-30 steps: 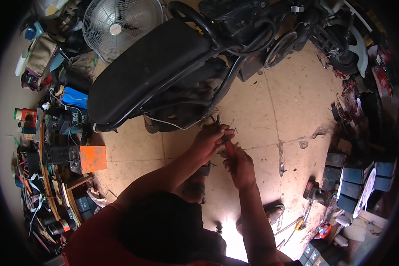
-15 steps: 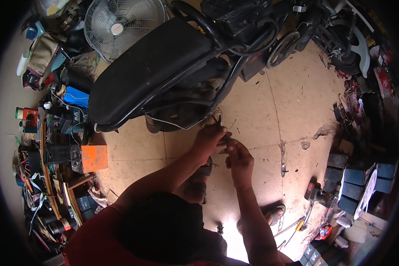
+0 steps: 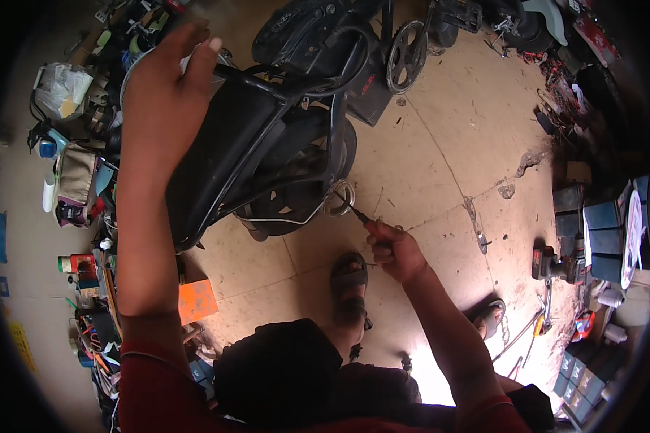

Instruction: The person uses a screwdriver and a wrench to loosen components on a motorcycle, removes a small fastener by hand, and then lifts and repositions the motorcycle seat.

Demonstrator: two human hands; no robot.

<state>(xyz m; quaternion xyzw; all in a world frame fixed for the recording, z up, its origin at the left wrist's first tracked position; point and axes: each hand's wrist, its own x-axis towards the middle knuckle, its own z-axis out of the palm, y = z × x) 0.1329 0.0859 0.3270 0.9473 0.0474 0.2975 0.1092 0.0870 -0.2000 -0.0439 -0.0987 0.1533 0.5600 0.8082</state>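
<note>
My right hand point(image 3: 401, 252) is closed around a red-handled tool point(image 3: 366, 220) with a dark, narrow tip; its exact kind is unclear. The tip lies over a pale looped cable point(image 3: 339, 198) beside the rear of a black bike point(image 3: 332, 137). High on the left, my left hand point(image 3: 173, 86) is raised in front of the bike's long black seat point(image 3: 227, 119). Its thumb stands apart from the bent fingers, and nothing shows in it. The left hand and forearm hide part of the seat and most of a fan behind them.
Below the bike is a tan tiled floor with cracks. An orange box point(image 3: 196, 301) and heaped tools line the left side. On the right stand dark boxes point(image 3: 603, 231) and a cordless drill point(image 3: 556, 265). My sandalled foot point(image 3: 349, 285) is beneath the bike's rear.
My left hand has left the spot beside my right hand and swung up and left over the seat. My right hand now grips the tool. The view has shifted.
</note>
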